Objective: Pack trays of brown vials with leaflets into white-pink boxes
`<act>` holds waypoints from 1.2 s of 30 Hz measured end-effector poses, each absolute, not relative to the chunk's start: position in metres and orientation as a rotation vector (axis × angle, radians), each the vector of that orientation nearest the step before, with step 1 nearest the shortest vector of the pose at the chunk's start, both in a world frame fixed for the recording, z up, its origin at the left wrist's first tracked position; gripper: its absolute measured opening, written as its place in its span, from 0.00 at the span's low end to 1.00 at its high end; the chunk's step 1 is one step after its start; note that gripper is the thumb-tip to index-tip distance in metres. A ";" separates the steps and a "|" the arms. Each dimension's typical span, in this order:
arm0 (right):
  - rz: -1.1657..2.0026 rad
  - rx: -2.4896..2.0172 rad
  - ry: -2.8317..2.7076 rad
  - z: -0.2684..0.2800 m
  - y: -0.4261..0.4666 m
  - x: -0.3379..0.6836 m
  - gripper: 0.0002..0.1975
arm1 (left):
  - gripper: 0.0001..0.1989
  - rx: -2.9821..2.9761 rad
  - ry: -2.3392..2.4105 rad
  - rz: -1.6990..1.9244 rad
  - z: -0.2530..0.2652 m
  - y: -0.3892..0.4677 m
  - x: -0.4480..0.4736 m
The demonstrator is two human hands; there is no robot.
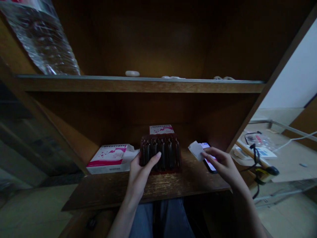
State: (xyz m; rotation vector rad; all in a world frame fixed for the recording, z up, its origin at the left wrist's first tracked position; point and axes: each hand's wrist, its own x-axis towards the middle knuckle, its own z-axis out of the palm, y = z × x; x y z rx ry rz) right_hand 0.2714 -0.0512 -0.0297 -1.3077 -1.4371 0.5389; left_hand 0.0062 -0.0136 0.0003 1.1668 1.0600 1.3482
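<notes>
My left hand (141,173) grips a dark brown tray of ampoules (169,153) by its left side, thumb across the front. The tray is tilted up to face me above the lower shelf. Between the fingertips of my right hand (221,162) is a small white piece of paper (196,150). Under that hand a phone (210,162) with a lit screen lies on the shelf. Left of the tray sits a white and pink box (111,158) with its end flap open towards the tray. Another white and pink box (161,129) stands behind the tray, partly hidden.
Above runs a wooden shelf (148,86) with a large clear water bottle (47,39) at left and a small white oval object (132,73). To the right, a side table (292,165) carries a plastic bag (260,139), beside a wooden pole (255,155) with black cord.
</notes>
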 end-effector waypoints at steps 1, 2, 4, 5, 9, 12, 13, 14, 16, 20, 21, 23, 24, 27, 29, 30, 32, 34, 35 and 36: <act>0.590 -1.259 -1.411 -0.020 -0.054 0.264 0.13 | 0.21 1.169 1.059 1.333 0.000 -0.014 0.006; 0.634 -1.218 -1.390 -0.012 -0.055 0.256 0.13 | 0.21 1.177 1.055 1.319 0.000 -0.016 0.005; 0.705 -1.159 -1.411 -0.001 -0.056 0.241 0.13 | 0.21 1.208 1.054 1.301 -0.001 -0.018 0.005; 0.725 -1.136 -1.440 0.002 -0.055 0.235 0.12 | 0.22 1.226 1.064 1.295 -0.001 -0.019 0.005; 0.682 -1.104 -1.566 0.006 -0.045 0.216 0.10 | 0.23 1.272 1.139 1.277 -0.002 -0.023 0.005; 0.446 -1.187 -1.542 0.001 -0.038 0.211 0.17 | 0.22 1.260 1.157 1.270 -0.003 -0.026 0.004; 0.345 -1.216 -1.511 -0.001 -0.037 0.210 0.21 | 0.22 1.253 1.158 1.276 -0.004 -0.027 0.004; 0.254 -1.243 -1.473 -0.003 -0.036 0.209 0.25 | 0.22 1.248 1.165 1.288 -0.004 -0.028 0.004; 0.155 -1.288 -1.403 -0.008 -0.035 0.207 0.28 | 0.22 1.244 1.198 1.327 -0.005 -0.029 0.003; 0.455 -1.322 -1.341 -0.017 -0.039 0.194 0.20 | 0.23 1.214 1.220 1.379 -0.006 -0.029 0.005; 0.582 -1.307 -1.327 -0.018 -0.040 0.190 0.19 | 0.23 1.207 1.205 1.387 -0.006 -0.030 0.006; 0.796 -1.256 -1.286 -0.018 -0.044 0.181 0.22 | 0.24 1.195 1.175 1.396 -0.007 -0.031 0.007; 0.873 -1.228 -1.264 -0.017 -0.045 0.176 0.24 | 0.24 1.189 1.166 1.397 -0.007 -0.031 0.007; 1.016 -1.174 -1.208 -0.014 -0.047 0.162 0.26 | 0.25 1.200 1.169 1.383 -0.008 -0.035 0.009; 1.057 -1.154 -1.162 -0.013 -0.047 0.155 0.24 | 0.27 1.241 1.191 1.376 -0.008 -0.037 0.010; 1.074 -1.138 -1.132 -0.014 -0.046 0.151 0.22 | 0.27 1.266 1.204 1.371 -0.007 -0.039 0.010; 1.135 -1.092 -1.042 -0.016 -0.045 0.146 0.22 | 0.27 1.331 1.221 1.344 -0.006 -0.040 0.009; 1.228 -1.035 -0.917 -0.020 -0.043 0.143 0.23 | 0.26 1.452 1.207 1.264 -0.005 -0.039 0.004; 1.273 -1.003 -0.858 -0.022 -0.043 0.142 0.24 | 0.26 1.546 1.190 1.199 -0.004 -0.037 0.000; 1.308 -0.973 -0.805 -0.023 -0.042 0.142 0.24 | 0.27 1.667 1.164 1.119 -0.002 -0.035 -0.006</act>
